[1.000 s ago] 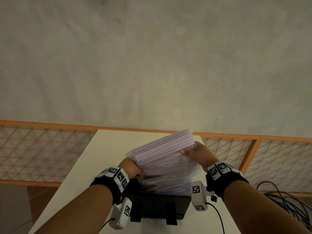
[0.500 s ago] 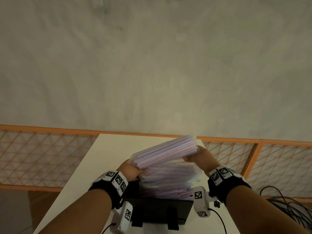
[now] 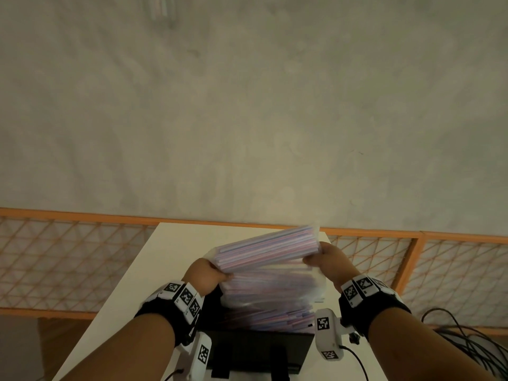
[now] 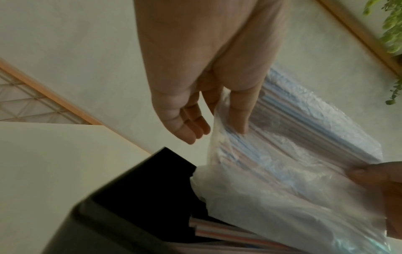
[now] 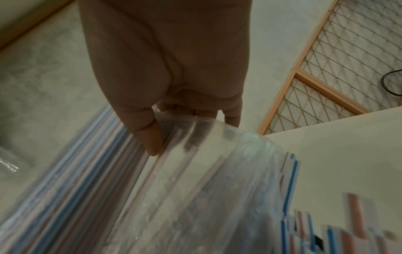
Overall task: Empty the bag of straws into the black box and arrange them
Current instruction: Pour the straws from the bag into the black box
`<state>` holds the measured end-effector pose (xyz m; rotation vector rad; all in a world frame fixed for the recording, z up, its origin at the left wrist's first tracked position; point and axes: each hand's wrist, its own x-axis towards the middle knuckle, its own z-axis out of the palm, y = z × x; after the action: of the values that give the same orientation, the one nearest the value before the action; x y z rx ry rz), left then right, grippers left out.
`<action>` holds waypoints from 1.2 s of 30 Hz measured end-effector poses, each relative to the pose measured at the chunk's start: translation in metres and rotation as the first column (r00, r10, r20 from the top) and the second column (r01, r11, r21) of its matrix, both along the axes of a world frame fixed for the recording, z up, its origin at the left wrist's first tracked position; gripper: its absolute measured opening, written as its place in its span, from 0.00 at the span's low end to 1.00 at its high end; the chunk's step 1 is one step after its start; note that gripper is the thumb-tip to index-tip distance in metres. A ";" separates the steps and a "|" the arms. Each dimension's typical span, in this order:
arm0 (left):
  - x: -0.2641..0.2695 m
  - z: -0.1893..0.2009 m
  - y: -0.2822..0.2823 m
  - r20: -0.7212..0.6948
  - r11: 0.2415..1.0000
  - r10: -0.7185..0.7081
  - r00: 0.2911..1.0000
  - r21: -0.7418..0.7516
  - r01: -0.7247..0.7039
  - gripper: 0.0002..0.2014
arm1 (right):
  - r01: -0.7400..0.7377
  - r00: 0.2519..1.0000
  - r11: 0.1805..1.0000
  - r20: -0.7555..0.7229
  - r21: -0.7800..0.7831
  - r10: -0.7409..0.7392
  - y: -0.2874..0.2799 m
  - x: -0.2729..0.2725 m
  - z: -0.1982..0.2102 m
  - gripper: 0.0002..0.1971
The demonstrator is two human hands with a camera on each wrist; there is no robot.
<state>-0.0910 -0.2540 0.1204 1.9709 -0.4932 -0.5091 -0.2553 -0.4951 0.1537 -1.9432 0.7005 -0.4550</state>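
A clear plastic bag (image 3: 277, 287) of pink, blue and white striped straws (image 3: 265, 250) hangs upturned over the black box (image 3: 261, 350) on the white table (image 3: 176, 251). My left hand (image 3: 209, 273) pinches the bag's left end, thumb (image 4: 240, 111) on the plastic (image 4: 282, 163). My right hand (image 3: 321, 259) pinches the right end, higher up, thumb (image 5: 150, 137) against the film (image 5: 195, 180). Some straws (image 3: 275, 318) lie blurred in the box's mouth; in the left wrist view a few straws (image 4: 217, 232) rest inside the box (image 4: 121, 206).
The table's far edge meets an orange-framed wire mesh fence (image 3: 68, 259) with a grey floor beyond. Black cables (image 3: 467, 342) lie right of the table. A green plant (image 4: 391, 34) shows in the left wrist view.
Both hands have lifted the bag higher above the box and tilted it, right end up. More straws have slid out into the box below.
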 end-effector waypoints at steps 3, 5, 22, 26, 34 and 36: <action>-0.001 0.002 0.000 -0.041 1.000 -0.012 0.999 0.019 0.013 0.17 | 0.032 0.999 0.999 -0.004 -0.004 -0.032 -0.002 0.002 -0.002 0.08; -0.002 0.003 0.000 -0.073 0.999 -0.046 0.996 0.027 0.048 0.13 | 0.047 0.999 0.999 -0.008 -0.012 -0.047 -0.003 0.002 -0.002 0.08; -0.004 0.011 -0.004 -0.038 0.996 -0.010 0.999 0.086 0.013 0.14 | -0.022 0.997 0.999 0.079 0.033 0.019 0.004 0.009 0.005 0.07; -0.006 0.008 -0.004 -0.172 0.978 -0.035 0.985 0.195 0.069 0.08 | -0.016 0.995 0.998 0.101 0.052 0.011 0.003 0.008 0.004 0.07; -0.008 0.007 -0.006 -0.151 0.978 -0.033 0.988 0.197 0.063 0.09 | -0.027 0.991 0.989 0.132 0.147 0.008 0.003 0.006 0.002 0.11; -0.010 0.008 -0.006 -0.154 0.986 -0.007 0.988 0.165 0.033 0.11 | -0.046 0.991 0.987 0.133 0.157 0.025 0.003 0.003 0.004 0.14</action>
<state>-0.1007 -0.2598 0.1279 2.0682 -0.3840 -0.7294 -0.2527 -0.4917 0.1576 -1.7559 0.5987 -0.4853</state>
